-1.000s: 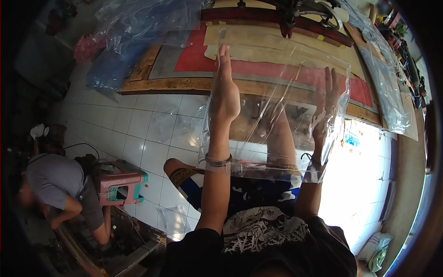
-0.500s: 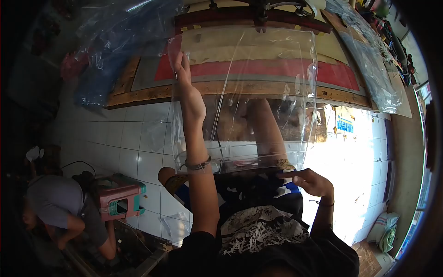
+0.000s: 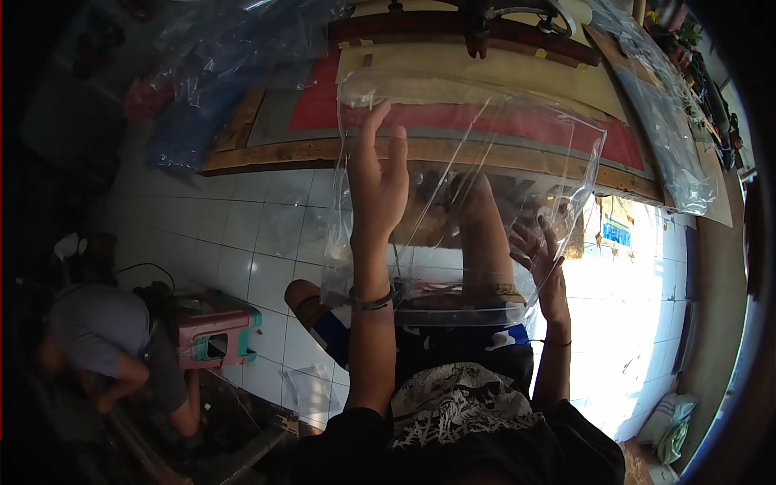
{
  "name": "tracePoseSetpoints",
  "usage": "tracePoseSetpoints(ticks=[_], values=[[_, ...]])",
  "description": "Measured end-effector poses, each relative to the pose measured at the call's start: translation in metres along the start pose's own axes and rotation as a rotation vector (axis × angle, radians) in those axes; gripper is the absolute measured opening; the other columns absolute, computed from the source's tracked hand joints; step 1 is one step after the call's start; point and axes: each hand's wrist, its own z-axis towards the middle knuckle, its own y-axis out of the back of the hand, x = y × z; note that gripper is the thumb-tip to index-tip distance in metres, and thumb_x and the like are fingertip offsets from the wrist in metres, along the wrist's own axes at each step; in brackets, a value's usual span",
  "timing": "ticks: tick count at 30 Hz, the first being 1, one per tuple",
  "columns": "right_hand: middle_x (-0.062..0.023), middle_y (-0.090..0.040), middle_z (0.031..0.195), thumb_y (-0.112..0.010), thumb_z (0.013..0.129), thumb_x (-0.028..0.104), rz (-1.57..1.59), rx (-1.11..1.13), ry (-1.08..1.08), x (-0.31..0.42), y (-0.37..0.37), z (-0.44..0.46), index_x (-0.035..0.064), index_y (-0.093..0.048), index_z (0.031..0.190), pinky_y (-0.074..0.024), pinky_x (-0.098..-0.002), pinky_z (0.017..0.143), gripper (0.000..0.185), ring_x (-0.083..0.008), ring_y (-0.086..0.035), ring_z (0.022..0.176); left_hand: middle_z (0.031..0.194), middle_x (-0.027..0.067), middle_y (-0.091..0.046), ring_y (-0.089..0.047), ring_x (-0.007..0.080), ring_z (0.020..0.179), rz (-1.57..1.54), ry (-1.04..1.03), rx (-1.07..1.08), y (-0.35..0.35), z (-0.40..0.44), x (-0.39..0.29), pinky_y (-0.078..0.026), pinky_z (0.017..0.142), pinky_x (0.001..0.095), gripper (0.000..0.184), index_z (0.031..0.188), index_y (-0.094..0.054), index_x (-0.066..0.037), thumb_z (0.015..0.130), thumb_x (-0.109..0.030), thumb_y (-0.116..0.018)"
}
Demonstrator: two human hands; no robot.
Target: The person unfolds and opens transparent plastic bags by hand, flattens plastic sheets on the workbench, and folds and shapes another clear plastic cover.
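Observation:
A large clear plastic bag (image 3: 436, 242) spreads in front of me, over my legs and up to the table edge. My left hand (image 3: 380, 190) lies along its left side, fingers stretched out and the thumb apart, gripping nothing. Whether that hand is inside the bag or against its outer face, I cannot tell. At the bag's right edge is my right hand (image 3: 546, 246), its fingers spread at the plastic. Glare and folds in the film partly blur these fingers.
Ahead is a wood-edged table (image 3: 315, 152) with red and tan sheets and a dark red bar (image 3: 420, 26). Plastic film (image 3: 679, 153) lies at its right. A person (image 3: 101, 327) bends beside a pink stool (image 3: 214, 335) at left.
My right hand has risen from near my lap to the bag's right edge, its fingers spreading. In view, the left hand and bag have shifted right and lower, and the bag now slants.

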Motion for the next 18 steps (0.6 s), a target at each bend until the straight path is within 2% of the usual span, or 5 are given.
tracePoseSetpoints(ticks=[8, 12, 15, 16, 18], values=[[-0.0278, -0.050, 0.132, -0.028, 0.097, 0.065, 0.239, -0.036, -0.083, 0.021, -0.010, -0.008, 0.0075, -0.016, 0.153, -0.0567, -0.0441, 0.081, 0.081, -0.0338, -0.062, 0.104, 0.141, 0.0183, -0.049, -0.043, 0.0350, 0.134, 0.364, -0.254, 0.120, -0.001, -0.032, -0.009, -0.035, 0.111, 0.0447, 0.043, 0.135, -0.050, -0.005, 0.097, -0.022, -0.057], [-0.0267, -0.051, 0.131, -0.035, 0.097, 0.062, 0.269, -0.101, -0.060, 0.040, -0.035, -0.009, 0.0077, -0.015, 0.151, -0.0562, -0.0432, 0.083, 0.079, -0.0327, -0.062, 0.105, 0.149, 0.0178, -0.040, -0.031, 0.0339, 0.143, 0.326, -0.214, 0.294, -0.021, -0.062, -0.027, -0.021, 0.118, 0.0473, 0.043, 0.140, -0.045, -0.006, 0.099, -0.017, -0.050], [-0.0243, -0.044, 0.140, -0.038, 0.100, 0.053, 0.210, -0.120, 0.016, 0.053, -0.056, 0.001, 0.0083, -0.014, 0.153, -0.0476, -0.0448, 0.096, 0.073, -0.0314, -0.054, 0.119, 0.151, 0.0196, -0.034, -0.028, 0.0387, 0.142, 0.057, -0.233, 0.427, -0.039, -0.077, -0.044, -0.017, 0.118, 0.0521, 0.053, 0.145, -0.036, -0.004, 0.096, -0.013, -0.054], [-0.0225, -0.042, 0.141, -0.040, 0.101, 0.050, 0.223, -0.106, 0.051, 0.058, -0.063, 0.006, 0.0073, -0.014, 0.152, -0.0434, -0.0441, 0.103, 0.072, -0.0291, -0.052, 0.122, 0.155, 0.0209, -0.026, -0.020, 0.0380, 0.146, -0.093, -0.184, 0.484, -0.042, -0.084, -0.040, -0.013, 0.119, 0.0501, 0.059, 0.150, -0.025, -0.002, 0.100, -0.023, -0.048], [-0.0213, -0.038, 0.146, -0.049, 0.101, 0.033, 0.151, -0.006, 0.042, 0.079, -0.073, 0.014, 0.0029, -0.017, 0.151, -0.0352, -0.0418, 0.109, 0.066, -0.0296, -0.037, 0.137, 0.159, 0.0203, -0.017, -0.011, 0.0296, 0.149, -0.190, -0.077, 0.432, -0.046, -0.089, -0.046, -0.008, 0.119, 0.0418, 0.062, 0.153, -0.012, 0.002, 0.099, -0.023, -0.030]])
